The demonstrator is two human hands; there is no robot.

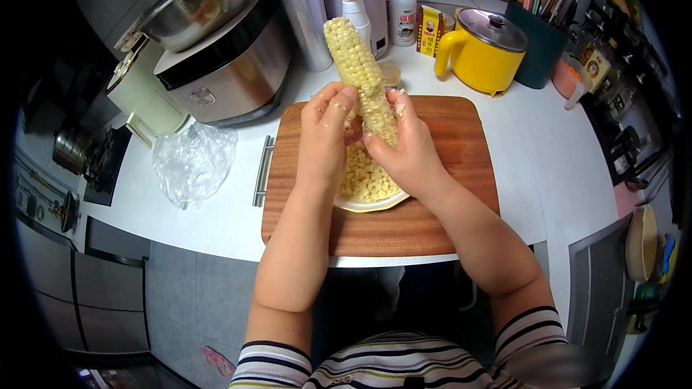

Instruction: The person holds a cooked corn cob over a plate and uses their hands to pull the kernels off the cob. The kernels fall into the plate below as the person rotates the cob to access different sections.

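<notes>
A pale yellow corn cob (352,57) is held up at a tilt, its upper part still covered in kernels and its lower part looking stripped. My left hand (328,126) grips it from the left, thumb against the kernels. Around its lower part, from the right, closes my right hand (407,144); bits of corn cling to the fingers of both. Beneath them a shallow plate (371,207) with a yellow rim holds many loose kernels (364,176). The plate rests on a brown wooden cutting board (454,144). My hands hide the plate's far side.
Left of the board lies a crumpled clear plastic bag (194,162). Behind it stands a rice cooker (223,65) with a steel bowl (194,3) on top. A spray bottle (353,11), a yellow pot (479,54) and a dark green utensil holder (533,47) line the back.
</notes>
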